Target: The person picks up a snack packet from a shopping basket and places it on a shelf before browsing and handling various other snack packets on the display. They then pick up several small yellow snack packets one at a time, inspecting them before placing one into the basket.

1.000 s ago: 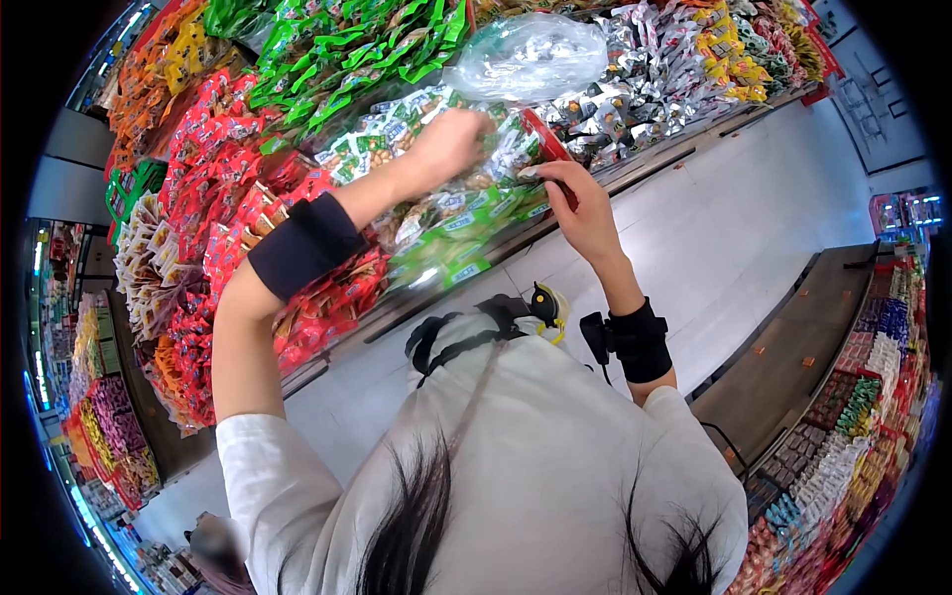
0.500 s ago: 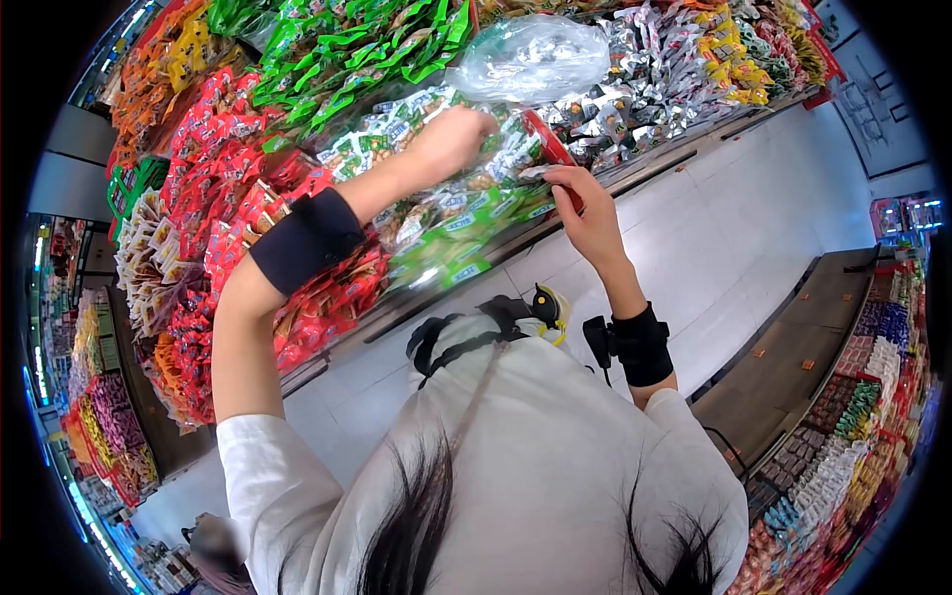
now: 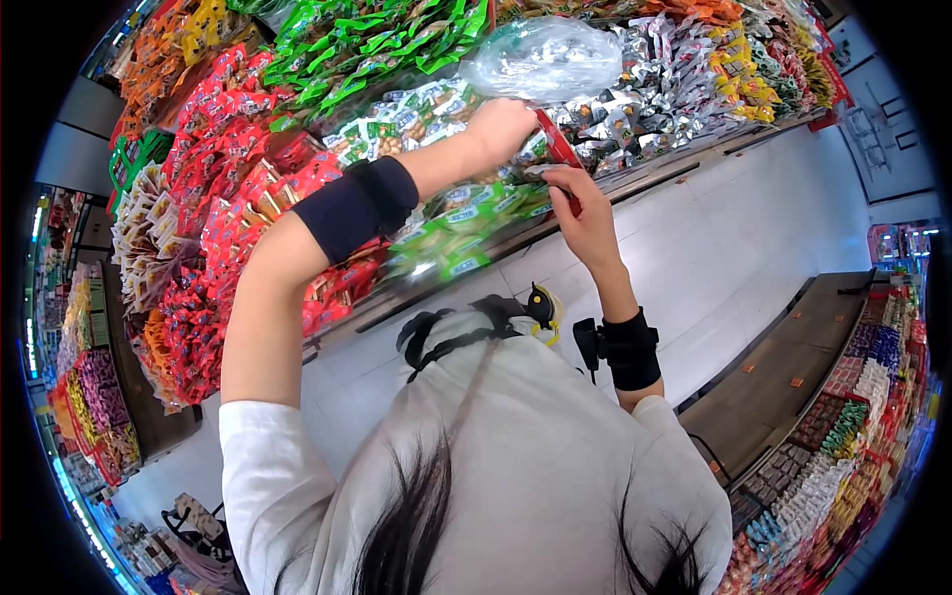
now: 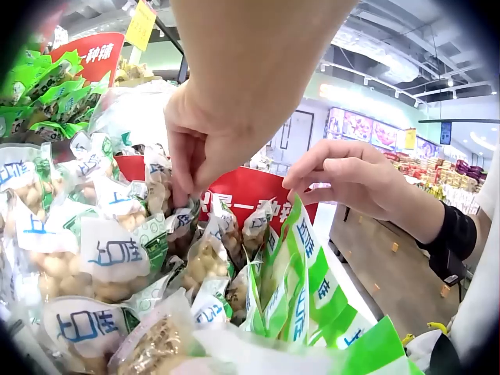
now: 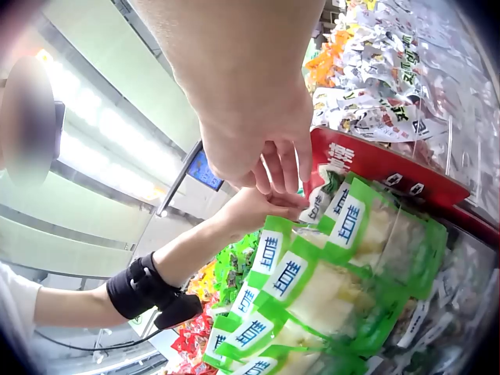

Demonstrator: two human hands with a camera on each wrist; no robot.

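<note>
In the head view my left hand reaches into clear packets with green and white labels. Its fingers point down in the left wrist view, pinching the top of one small packet. My right hand is beside it at the bin's front corner, fingers loosely bent. In the left wrist view its fingertips are at a red card, just above green-edged packets. The right wrist view has my left hand just beyond my right hand; contact between right fingertips and a packet is unclear.
Red packets lie to the left and bright green ones behind. A clear plastic bag rests beside silver packets. The wooden front ledge borders the aisle floor.
My left hand has moved right within the clear packets, toward the red card and my right hand. My right hand has stayed nearly in place. The head view has shifted slightly.
</note>
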